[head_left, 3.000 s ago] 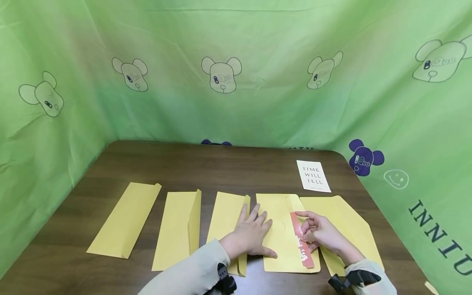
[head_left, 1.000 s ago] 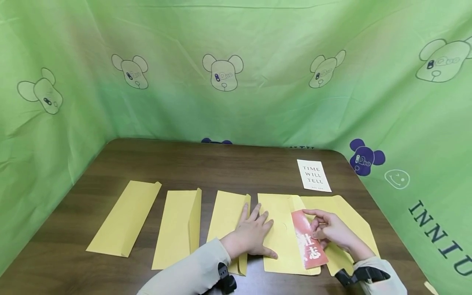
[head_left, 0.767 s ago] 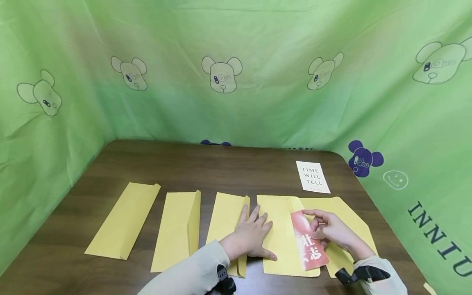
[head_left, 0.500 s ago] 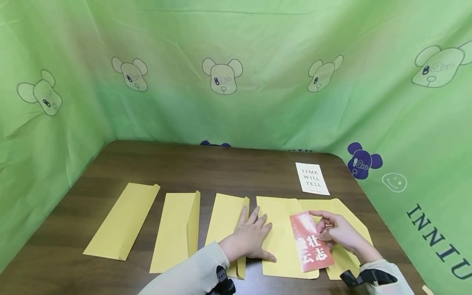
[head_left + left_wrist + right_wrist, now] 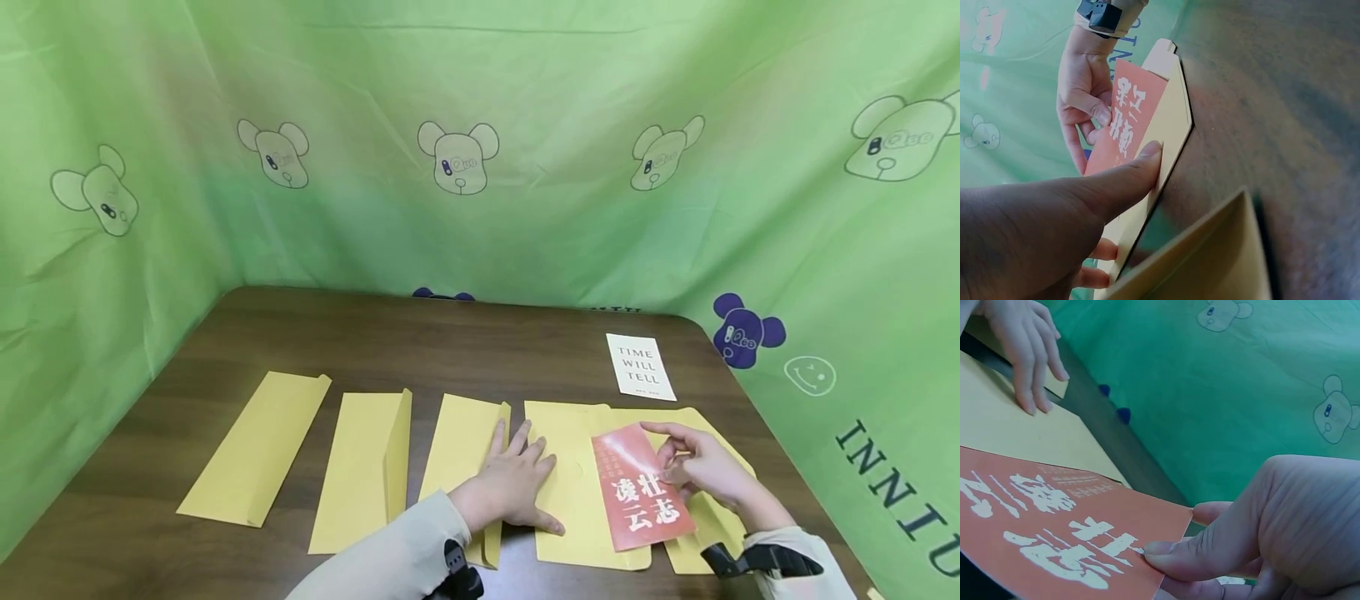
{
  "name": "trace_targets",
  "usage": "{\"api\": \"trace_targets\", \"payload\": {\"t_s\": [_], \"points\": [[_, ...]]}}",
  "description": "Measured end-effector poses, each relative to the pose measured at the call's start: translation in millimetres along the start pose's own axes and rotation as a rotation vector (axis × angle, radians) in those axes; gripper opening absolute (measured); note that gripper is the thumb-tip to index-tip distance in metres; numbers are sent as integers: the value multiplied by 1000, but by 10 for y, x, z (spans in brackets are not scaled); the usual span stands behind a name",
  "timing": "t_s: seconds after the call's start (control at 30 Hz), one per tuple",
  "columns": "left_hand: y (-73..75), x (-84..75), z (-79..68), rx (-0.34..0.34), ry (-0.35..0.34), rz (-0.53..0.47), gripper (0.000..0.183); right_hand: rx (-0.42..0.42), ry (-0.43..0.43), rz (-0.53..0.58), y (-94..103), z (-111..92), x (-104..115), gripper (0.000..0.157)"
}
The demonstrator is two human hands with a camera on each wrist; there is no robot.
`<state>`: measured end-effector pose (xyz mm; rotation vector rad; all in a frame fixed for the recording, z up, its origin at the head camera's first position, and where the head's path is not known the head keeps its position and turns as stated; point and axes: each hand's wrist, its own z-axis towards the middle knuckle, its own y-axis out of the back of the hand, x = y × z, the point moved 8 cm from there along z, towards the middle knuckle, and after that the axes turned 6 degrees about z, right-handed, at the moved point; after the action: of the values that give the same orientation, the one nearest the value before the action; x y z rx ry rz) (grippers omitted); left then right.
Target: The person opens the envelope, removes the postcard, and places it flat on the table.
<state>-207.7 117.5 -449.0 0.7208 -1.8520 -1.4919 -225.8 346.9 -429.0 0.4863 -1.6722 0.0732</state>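
Rightward since three seconds ago have gone the right hand (image 5: pixel 701 462) and the red card (image 5: pixel 637 492), which shows a broad lettered face where only a strip was visible. Thumb and index finger of the right hand pinch its right-hand long edge toward the far end; most of the card lies left of and nearer than that grip. Its long axis runs away from the person with the far end leaning left, and its characters stand upright toward them. Left of it, the left hand (image 5: pixel 513 483) rests with fingers spread wide, its thumb pressing the cardside envelope (image 5: pixel 566 467). Whether the card's left edge remains tucked inside, I cannot tell. Beneath the right hand lies the rightmost envelope (image 5: pixel 712 533); beyond it, the white card (image 5: pixel 640 367).
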Motion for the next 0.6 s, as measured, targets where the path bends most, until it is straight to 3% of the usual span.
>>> {"api": "trace_targets", "payload": {"t_s": [0.23, 0.6], "points": [[-3, -12, -4, 4, -1, 10, 93, 2, 6, -19, 142, -18, 41, 78], [-24, 9, 22, -1, 3, -1, 94, -64, 73, -35, 273, 63, 139, 83]]}}
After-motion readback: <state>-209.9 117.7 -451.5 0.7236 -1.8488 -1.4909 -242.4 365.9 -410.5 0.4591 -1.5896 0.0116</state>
